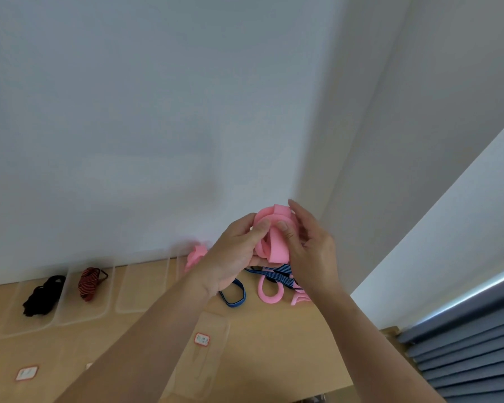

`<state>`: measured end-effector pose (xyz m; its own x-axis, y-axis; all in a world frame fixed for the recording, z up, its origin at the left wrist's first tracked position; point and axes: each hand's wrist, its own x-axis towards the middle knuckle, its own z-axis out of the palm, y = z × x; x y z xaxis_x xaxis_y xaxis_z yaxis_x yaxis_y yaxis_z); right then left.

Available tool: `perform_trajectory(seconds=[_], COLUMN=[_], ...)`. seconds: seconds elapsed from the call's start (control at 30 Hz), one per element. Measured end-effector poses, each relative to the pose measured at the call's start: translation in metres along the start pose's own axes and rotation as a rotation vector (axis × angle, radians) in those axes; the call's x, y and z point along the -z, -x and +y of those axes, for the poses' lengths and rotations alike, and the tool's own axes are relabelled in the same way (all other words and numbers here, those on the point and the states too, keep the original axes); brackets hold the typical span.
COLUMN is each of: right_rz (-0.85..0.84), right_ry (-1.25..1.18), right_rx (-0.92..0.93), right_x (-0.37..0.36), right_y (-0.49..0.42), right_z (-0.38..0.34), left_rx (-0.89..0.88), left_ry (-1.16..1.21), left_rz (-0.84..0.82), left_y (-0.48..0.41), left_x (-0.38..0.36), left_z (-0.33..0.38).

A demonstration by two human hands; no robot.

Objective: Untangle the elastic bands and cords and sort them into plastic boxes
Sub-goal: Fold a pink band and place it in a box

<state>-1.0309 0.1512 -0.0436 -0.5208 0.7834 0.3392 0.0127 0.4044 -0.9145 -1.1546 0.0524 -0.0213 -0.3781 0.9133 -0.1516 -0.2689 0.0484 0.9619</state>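
Both hands hold a tangled wad of wide pink elastic band (274,228) up in front of the wall. My left hand (233,254) grips it from the left, thumb on top. My right hand (309,248) pinches it from the right with the thumb pressed on a loop. On the wooden table (274,344) below lies a pile of blue striped bands (280,274) and pink bands (269,292). Clear plastic boxes stand along the wall: one with black cords (42,295), one with red striped bands (89,283), one bare box (141,286), one with pink bands (195,255).
A clear lid with a red-edged label (202,339) lies near the table's front. Another label (26,373) shows at the lower left. Grey-blue blinds (463,353) hang past the table's right edge. A white wall corner rises behind the table.
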Motion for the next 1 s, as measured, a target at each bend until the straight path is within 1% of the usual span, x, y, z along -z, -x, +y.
perform_trajectory(seconds=[0.13, 0.3, 0.5, 0.57, 0.77, 0.9, 1.0], right_rz=[-0.036, -0.031, 0.006, -0.016, -0.123, -0.153, -0.144], right_ry=[0.1, 0.158, 0.194, 0.171, -0.017, -0.111, -0.141], right_rx=[0.075, 0.151, 0.19, 0.161, -0.01, -0.05, -0.061], right_x=[0.002, 0.002, 0.006, 0.008, 0.015, 0.023, 0.029], right_y=[-0.006, -0.005, -0.005, -0.005, -0.01, -0.011, -0.012], right_z=[-0.002, -0.004, 0.003, 0.002, 0.007, 0.011, 0.012], left_rx=[-0.025, -0.032, -0.026, -0.025, -0.028, -0.009, -0.008], left_ry=[0.008, 0.013, 0.02, 0.045, 0.123, 0.168, 0.221], left_rz=[0.085, 0.095, 0.097, 0.105, 0.117, 0.141, 0.209], left_y=[0.0, 0.001, 0.001, 0.002, 0.002, 0.001, 0.003], left_x=[-0.003, -0.002, -0.004, -0.006, -0.009, -0.015, -0.027], left_z=[-0.004, -0.009, -0.015, -0.017, -0.019, -0.023, -0.026])
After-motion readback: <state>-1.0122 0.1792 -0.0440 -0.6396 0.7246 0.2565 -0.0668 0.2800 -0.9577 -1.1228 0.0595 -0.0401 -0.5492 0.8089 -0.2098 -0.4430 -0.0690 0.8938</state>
